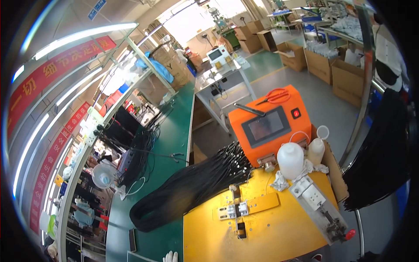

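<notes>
At the lower edge, my left hand (170, 256) shows only its fingertips, in a white glove. The fingers point forward, side by side, with nothing visible in them; the rest is cut off. It is over the green table (168, 205), just left of a yellow machine plate (205, 244). A small metal clamp fixture (233, 210) is mounted on that plate. Beyond the hand, a thick looped bundle of black cables (174, 201) lies across the table, its tips toward the orange machine (270, 126). My right hand is out of view.
Red-handled scissors (276, 97) and a black tool lie on the orange machine. White plastic bottles (290, 161) stand beside a toggle press with a red knob (349, 234). More black cables (375, 153) hang at right. A dark flat object (132, 240) and a fan (104, 175) are at left.
</notes>
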A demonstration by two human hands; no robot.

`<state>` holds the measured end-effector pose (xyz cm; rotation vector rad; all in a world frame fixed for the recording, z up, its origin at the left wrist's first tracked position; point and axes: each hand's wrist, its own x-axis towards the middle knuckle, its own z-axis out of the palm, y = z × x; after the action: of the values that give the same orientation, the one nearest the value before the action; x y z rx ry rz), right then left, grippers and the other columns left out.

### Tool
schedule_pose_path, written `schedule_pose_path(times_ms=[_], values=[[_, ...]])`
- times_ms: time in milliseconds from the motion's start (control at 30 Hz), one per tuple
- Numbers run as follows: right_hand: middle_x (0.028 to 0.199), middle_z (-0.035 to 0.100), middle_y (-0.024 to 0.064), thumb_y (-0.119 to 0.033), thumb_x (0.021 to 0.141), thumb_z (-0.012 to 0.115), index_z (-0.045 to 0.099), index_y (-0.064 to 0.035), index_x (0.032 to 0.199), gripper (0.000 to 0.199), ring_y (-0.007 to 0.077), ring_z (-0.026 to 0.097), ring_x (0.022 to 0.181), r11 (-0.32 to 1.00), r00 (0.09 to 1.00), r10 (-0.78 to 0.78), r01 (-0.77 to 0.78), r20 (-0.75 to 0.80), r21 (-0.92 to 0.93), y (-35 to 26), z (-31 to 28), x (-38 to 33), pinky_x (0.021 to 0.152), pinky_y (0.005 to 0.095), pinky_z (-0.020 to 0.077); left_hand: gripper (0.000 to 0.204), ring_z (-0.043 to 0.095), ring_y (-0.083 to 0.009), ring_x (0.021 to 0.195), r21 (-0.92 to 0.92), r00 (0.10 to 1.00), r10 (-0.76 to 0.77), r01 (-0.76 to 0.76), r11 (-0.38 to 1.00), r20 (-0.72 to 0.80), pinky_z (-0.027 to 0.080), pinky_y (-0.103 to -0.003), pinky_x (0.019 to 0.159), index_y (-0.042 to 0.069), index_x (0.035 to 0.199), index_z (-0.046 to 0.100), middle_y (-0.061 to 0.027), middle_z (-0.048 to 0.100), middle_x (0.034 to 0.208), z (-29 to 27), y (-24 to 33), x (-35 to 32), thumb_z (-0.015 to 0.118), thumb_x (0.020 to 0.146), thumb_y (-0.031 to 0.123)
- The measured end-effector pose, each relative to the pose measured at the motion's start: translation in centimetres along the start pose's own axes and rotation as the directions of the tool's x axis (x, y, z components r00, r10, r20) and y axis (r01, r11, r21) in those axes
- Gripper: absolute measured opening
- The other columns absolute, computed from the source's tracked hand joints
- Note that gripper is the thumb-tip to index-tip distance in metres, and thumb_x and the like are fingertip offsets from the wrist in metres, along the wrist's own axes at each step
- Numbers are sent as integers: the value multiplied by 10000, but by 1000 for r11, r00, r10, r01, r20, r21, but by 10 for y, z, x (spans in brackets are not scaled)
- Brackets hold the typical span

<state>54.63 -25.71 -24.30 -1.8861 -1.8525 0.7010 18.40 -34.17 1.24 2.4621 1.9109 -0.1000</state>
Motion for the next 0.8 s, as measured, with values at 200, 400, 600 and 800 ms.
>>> schedule_pose_path(times_ms=[200,400,600,800], values=[[1193,559,198,-343,829,602,535,-29,1231,515,314,551,1101,997,985,83,-83,-151,10,28,-55,58,911,432,467,875,288,-451,1347,-38,993,112,-113,993,-36,188,-571,1114,39,1449,348,-264,306,1481,6,9,12,687,738,420],[1209,547,202,-349,818,617,521,-29,1245,543,319,542,1112,989,958,146,-140,-246,42,47,-85,106,917,434,462,852,286,-431,1354,175,991,132,-135,975,30,208,-545,1096,10,1467,300,-263,311,1475,0,6,16,638,801,419],[1224,534,206,-356,807,632,507,-28,1258,572,324,533,1123,992,960,124,-122,-252,24,57,-90,125,924,436,457,848,304,-441,1337,92,976,201,-193,977,-87,224,-554,1076,25,1461,324,-244,327,1473,-3,1,10,643,792,439],[1240,522,210,-362,797,648,493,-27,1272,602,329,523,1134,990,950,141,-142,-279,17,55,-85,112,930,438,453,867,301,-447,1337,-6,970,210,-213,977,-126,220,-547,1090,24,1458,327,-250,321,1477,19,-13,9,664,767,426]])
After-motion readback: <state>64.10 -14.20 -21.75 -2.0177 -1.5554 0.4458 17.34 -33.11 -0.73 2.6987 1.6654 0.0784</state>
